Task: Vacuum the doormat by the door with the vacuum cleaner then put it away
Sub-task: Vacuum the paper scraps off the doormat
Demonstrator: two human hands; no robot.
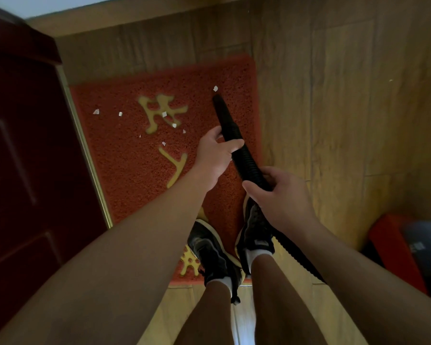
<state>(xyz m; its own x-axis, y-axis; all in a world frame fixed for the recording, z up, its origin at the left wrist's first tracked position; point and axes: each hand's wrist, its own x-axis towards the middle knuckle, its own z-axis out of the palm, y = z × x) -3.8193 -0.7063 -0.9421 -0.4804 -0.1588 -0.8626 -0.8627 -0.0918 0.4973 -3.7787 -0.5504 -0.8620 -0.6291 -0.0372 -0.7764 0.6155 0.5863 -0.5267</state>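
Grip closed round hose [249,163]: left hand [214,155] forward for aim, right hand [281,192] behind; nozzle [220,103] held toward scrap [215,88] on doormat [125,158].

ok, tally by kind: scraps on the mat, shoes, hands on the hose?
White scraps on the doormat: 8
Shoes: 2
Hands gripping the hose: 2, left hand and right hand
Total: 12
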